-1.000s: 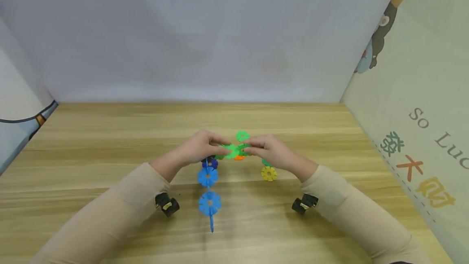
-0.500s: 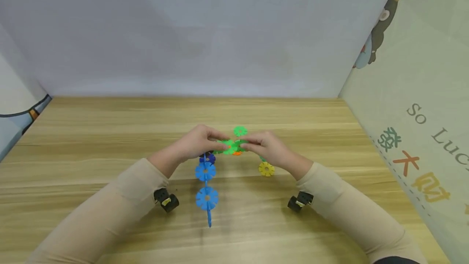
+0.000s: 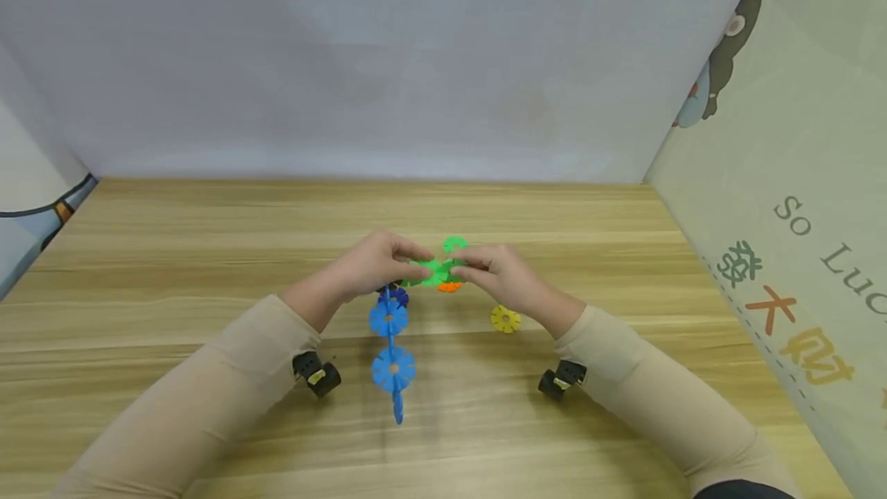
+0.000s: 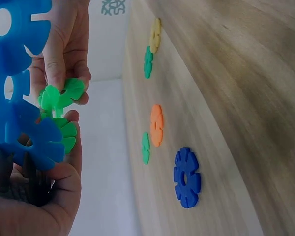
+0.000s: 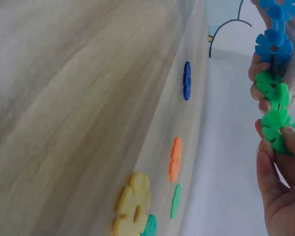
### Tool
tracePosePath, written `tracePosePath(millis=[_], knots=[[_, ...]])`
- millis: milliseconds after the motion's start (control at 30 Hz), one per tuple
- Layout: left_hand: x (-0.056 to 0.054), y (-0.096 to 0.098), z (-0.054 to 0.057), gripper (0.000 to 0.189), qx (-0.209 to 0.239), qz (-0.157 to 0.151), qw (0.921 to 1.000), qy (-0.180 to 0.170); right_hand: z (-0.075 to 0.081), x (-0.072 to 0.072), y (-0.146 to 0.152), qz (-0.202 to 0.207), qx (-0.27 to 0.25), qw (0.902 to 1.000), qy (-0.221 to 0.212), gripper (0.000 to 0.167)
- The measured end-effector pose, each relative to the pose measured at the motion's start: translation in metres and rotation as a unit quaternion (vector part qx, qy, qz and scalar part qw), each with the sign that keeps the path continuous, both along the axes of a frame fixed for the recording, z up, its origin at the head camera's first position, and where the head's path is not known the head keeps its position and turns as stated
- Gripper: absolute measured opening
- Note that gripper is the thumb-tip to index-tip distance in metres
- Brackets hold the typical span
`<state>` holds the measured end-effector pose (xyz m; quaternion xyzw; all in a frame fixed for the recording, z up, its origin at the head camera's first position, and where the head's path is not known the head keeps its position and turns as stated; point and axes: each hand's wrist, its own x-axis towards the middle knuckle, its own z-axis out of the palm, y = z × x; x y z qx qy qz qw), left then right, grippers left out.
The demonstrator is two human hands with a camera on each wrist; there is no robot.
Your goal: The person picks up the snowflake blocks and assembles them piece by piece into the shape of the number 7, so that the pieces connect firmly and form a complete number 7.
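Note:
Both hands meet over the table, holding a chain of slotted flower-shaped plastic discs. My left hand [image 3: 377, 262] grips the chain near its dark pieces [image 4: 37, 187] and a green disc [image 5: 268, 83]. From there the blue discs [image 3: 393, 368] hang toward the person. Thumb and fingers of my right hand [image 3: 509, 277] pinch a bright green disc [image 5: 275, 129] at the chain's other end. Another green disc [image 5: 282, 96] stands crosswise between the hands. In the right wrist view these green discs overlap, slots toward each other. Fingers partly cover the joints.
Loose discs lie flat on the wooden table [image 3: 242, 229]: yellow [image 3: 506, 319], orange [image 3: 449, 287], green [image 3: 455, 244], dark blue [image 4: 188, 177] and teal [image 4: 148, 62]. They lie below and around the hands. A pale backdrop [image 3: 388, 98] rises behind, with printed side panels left and right.
The hands stay together at the green discs, with slight finger shifts. The right hand and forearm have moved a little left, and the teal disc is now hidden in the head view.

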<state>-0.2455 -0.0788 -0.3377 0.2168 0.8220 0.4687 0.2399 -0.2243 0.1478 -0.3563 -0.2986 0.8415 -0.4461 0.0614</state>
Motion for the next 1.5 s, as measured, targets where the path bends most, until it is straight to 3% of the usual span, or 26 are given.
tracePosePath(millis=[200,333,533,700,800,900,1000,1200,1333,1500], knots=[[-0.001,-0.005,-0.003,0.039,0.018,-0.017,0.9996,-0.015,0.001,0.003,-0.003,-0.005,0.029,0.9996,0.004,0.020],[-0.003,-0.010,-0.001,0.040,-0.001,-0.021,0.9998,-0.008,0.004,0.003,-0.005,-0.025,0.036,0.9981,-0.044,0.024],[-0.009,-0.008,0.008,0.041,-0.044,-0.036,0.9972,0.050,0.010,0.001,-0.002,-0.078,0.006,0.9898,-0.119,0.018],[-0.011,0.000,0.018,0.041,-0.100,-0.076,0.9828,0.135,0.012,-0.001,0.000,-0.090,-0.002,0.9849,-0.148,0.016],[-0.010,0.007,0.022,0.037,-0.116,-0.096,0.9771,0.150,0.010,-0.003,0.000,-0.101,0.011,0.9818,-0.160,0.018],[-0.009,0.012,0.021,0.028,-0.102,-0.109,0.9788,0.140,0.009,-0.005,-0.002,-0.098,0.019,0.9808,-0.167,0.018],[-0.009,0.011,0.016,0.021,-0.078,-0.111,0.9818,0.133,0.008,-0.008,-0.002,-0.087,0.019,0.9798,-0.179,0.020],[-0.011,0.004,0.009,0.020,-0.075,-0.067,0.9854,0.137,0.011,-0.029,0.007,-0.074,-0.004,0.9803,-0.183,0.029],[-0.009,0.000,0.009,0.020,-0.080,-0.046,0.9868,0.133,0.005,-0.045,0.012,-0.090,0.070,0.9855,-0.126,0.029],[-0.006,0.001,0.008,0.020,-0.070,-0.043,0.9881,0.130,-0.006,-0.061,0.013,-0.089,0.208,0.9700,-0.087,0.043]])
